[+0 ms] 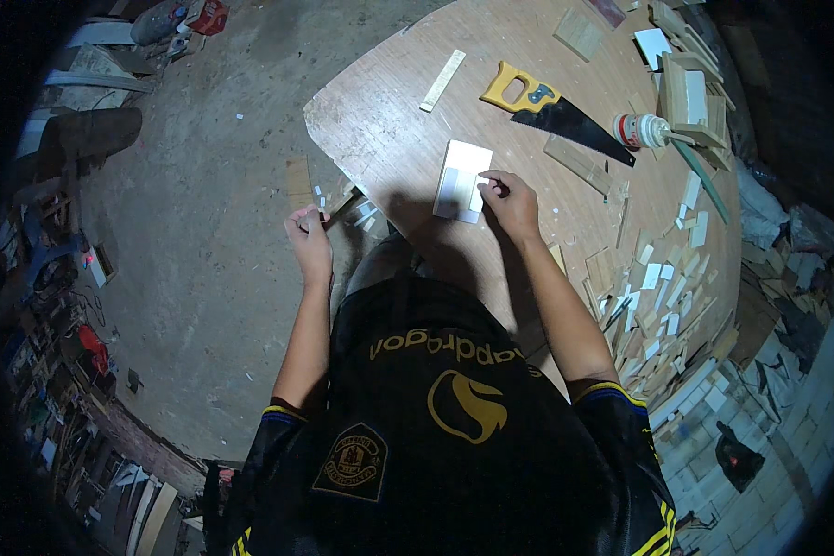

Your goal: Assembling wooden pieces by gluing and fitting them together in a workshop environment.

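On the near part of the wooden table lies a rectangular white board [463, 165], with a greyish patch on its middle. My right hand [513, 204] is at the board's right edge, fingers bent and closed. Its fingertips pinch a small white piece [479, 197] on the board, partly hidden by the fingers. Off the table's left edge, above the floor, is my left hand [310, 243]. Its fingers are curled together; whatever they hold, if anything, is too small to make out.
A yellow-handled saw [565, 113] lies farther back, beside a white bottle [641, 131] on its side. A pale wood strip [443, 81] rests at the far left. Many wood offcuts [663, 287] crowd the table's right side. White scraps [366, 215] are below the left edge.
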The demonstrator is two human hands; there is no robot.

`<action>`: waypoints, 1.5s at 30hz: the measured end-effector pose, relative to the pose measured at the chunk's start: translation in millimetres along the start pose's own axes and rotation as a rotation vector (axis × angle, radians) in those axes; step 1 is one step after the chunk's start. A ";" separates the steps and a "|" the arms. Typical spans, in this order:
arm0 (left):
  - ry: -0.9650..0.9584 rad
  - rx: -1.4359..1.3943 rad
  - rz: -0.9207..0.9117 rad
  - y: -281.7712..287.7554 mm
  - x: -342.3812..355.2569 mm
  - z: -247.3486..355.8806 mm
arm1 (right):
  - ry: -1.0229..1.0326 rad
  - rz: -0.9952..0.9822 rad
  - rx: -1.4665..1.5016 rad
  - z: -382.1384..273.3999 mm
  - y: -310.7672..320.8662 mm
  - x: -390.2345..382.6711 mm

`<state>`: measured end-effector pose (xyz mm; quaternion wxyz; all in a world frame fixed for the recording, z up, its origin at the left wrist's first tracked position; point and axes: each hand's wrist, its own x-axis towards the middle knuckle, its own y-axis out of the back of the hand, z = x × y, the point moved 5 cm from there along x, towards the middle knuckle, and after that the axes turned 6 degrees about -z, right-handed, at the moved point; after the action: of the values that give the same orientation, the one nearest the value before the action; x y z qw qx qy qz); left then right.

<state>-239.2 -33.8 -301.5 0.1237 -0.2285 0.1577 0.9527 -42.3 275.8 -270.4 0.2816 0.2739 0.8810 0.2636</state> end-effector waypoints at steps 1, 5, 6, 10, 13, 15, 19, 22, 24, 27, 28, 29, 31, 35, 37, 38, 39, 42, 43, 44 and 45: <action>0.002 -0.004 0.002 0.5 0.1 -0.4 | 0.000 0.000 0.000 -0.2 0.0 0.3; -0.038 -0.008 -0.006 1.5 0.6 1.3 | 0.000 -0.013 -0.012 0.2 -0.3 1.7; -0.028 -0.020 -0.004 0.5 0.2 2.4 | -0.002 -0.023 -0.008 -3.1 0.5 1.4; -0.028 -0.035 -0.004 -2.6 -1.2 9.4 | -0.038 0.074 0.032 -9.8 10.2 -0.8; -0.076 -0.022 -0.049 -5.8 -0.6 14.0 | -0.073 0.294 0.111 12.5 23.4 -2.0; -0.135 -0.015 -0.109 -11.4 -1.4 18.7 | -0.116 0.300 0.130 23.3 29.4 -6.0; -0.103 0.087 -0.288 -30.0 -10.7 35.7 | -0.156 0.311 0.187 37.7 34.8 -24.0; -0.135 0.018 -0.405 -43.1 -15.4 40.0 | -0.186 0.302 0.268 44.3 30.7 -42.0; -0.140 0.050 -0.415 -47.0 -18.8 40.2 | -0.207 0.298 0.324 45.3 26.0 -56.9; -0.145 0.090 -0.515 -57.5 -26.6 44.1 | -0.193 0.279 0.357 40.9 18.0 -82.4; -0.158 0.093 -0.519 -58.2 -27.8 42.3 | -0.198 0.267 0.366 37.3 14.6 -90.1; -0.184 0.093 -0.567 -61.3 -29.2 38.6 | -0.205 0.250 0.360 34.1 12.4 -98.1; -0.217 0.099 -0.611 -66.8 -36.3 40.6 | -0.211 0.243 0.362 23.7 10.7 -112.8; -0.257 0.305 -0.694 -70.7 -58.8 51.1 | -0.201 0.224 0.429 19.8 1.3 -132.2; -0.269 0.357 -0.735 -71.9 -67.9 52.3 | -0.195 0.222 0.464 22.0 -2.5 -139.2; -0.271 0.400 -0.769 -73.0 -72.6 52.2 | -0.183 0.206 0.495 22.8 -5.0 -142.0; -0.268 0.424 -0.785 -72.1 -79.1 56.5 | -0.170 0.185 0.526 22.9 -7.5 -144.5; -0.235 0.398 -0.849 -71.9 -92.4 56.2 | -0.113 0.135 0.615 17.8 -13.6 -154.6; -0.235 0.370 -0.836 -73.0 -100.5 59.6 | -0.110 0.142 0.623 14.6 -12.2 -159.5; -0.243 0.377 -0.837 -73.0 -105.1 58.9 | -0.105 0.110 0.596 11.2 -11.4 -165.2; -0.235 0.395 -0.865 -73.7 -110.6 55.8 | -0.100 0.080 0.568 5.3 -8.7 -171.5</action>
<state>-143.0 35.8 -219.7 0.5659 -0.1361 0.2110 0.7853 76.8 163.0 -219.2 0.2261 0.3888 0.8931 0.0035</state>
